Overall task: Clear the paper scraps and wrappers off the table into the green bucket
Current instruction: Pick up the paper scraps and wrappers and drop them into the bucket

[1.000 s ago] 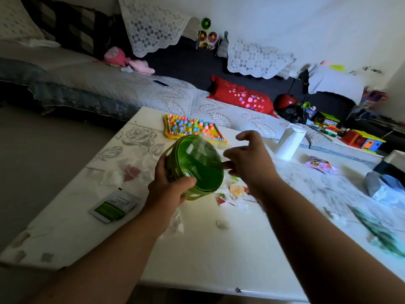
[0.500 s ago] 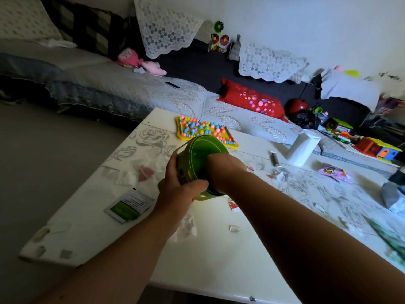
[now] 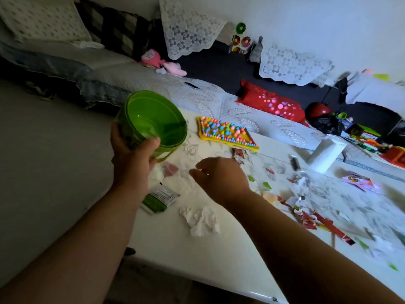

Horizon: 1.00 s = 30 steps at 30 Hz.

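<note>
Nearest: crumpled white tissue (image 3: 202, 220) is lying on the table (image 3: 175, 255), just in front of the right forearm, untouched. Green-and-white sachet (image 3: 160, 197) is lying flat just left of it, under the left wrist, long axis running near-left to far-right.

Right hand (image 3: 221, 178) is hovering palm-down over the tabletop, fingers loosely spread and curled, holding nothing I can see. Fingertips are pointing left toward the pink scrap (image 3: 169, 168) and the white bits beside it.

Left hand (image 3: 131, 156) is gripping the green bucket (image 3: 153, 121), thumb clamped over the near rim, fingers wrapped round the outer wall. Bucket is being held clear of the table at its far-left corner, tilted so the mouth is facing up and toward the camera and right hand. Inside looks nearly empty.

Step in hand, my read: reach for the next pick. Next move needs a pinch on the thin pink scrap, then a short carry into the mouth.

Farther right: red wrapper strips (image 3: 315, 220), green flecks and torn paper are scattered widely, blurred. Plenty left.
</note>
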Tool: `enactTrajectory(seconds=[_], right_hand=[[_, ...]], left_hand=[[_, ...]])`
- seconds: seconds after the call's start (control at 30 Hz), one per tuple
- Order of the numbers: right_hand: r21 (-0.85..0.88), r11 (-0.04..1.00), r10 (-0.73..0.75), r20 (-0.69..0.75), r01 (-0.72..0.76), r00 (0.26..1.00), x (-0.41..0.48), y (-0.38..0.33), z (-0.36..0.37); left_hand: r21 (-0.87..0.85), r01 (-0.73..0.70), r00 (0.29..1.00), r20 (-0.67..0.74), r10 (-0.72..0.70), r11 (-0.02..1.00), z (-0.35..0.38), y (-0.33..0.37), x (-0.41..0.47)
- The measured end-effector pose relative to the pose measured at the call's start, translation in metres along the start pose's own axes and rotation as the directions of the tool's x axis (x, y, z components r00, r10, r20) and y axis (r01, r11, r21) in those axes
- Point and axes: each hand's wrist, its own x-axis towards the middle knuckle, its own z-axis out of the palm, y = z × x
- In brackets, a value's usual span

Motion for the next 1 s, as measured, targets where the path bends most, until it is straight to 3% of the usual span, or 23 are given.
enactTrajectory(seconds=[0.1, 0.2, 0.43, 0.6, 0.8, 1.0], right_hand=[[-0.050, 0.998, 0.058, 0.266, -0.046, 0.962, 0.003, -0.017, 0.042], [-0.114, 0.988, 0.136, 0.298, -0.107, 0.945, 0.012, -0.028, 0.068], [0.044, 0.981, 0.155, 0.396, -0.188, 0.905, 0.023, -0.032, 0.069], [0.168, 0.968, 0.118, 0.352, -0.187, 0.929, 0.013, -0.023, 0.060], [0.462, 0.849, 0.148, 0.259, -0.257, 0.955, 0.003, -0.006, 0.013], [0.531, 0.818, 0.127, 0.212, -0.223, 0.969, 0.008, -0.001, -0.036]], left_hand=[[-0.013, -0.029, 0.999, -0.038, 0.028, 0.999, -0.015, 0.008, 0.004], [-0.024, -0.029, 0.998, -0.053, 0.028, 0.999, -0.024, 0.012, 0.008], [0.024, -0.015, 1.000, -0.007, 0.015, 1.000, -0.034, 0.013, 0.014], [0.061, -0.024, 1.000, 0.014, 0.023, 0.998, -0.037, 0.008, 0.016], [0.186, -0.019, 1.000, 0.022, 0.015, 0.982, -0.043, -0.002, 0.019], [0.244, -0.004, 1.000, 0.008, 0.002, 0.970, -0.040, -0.007, 0.017]])
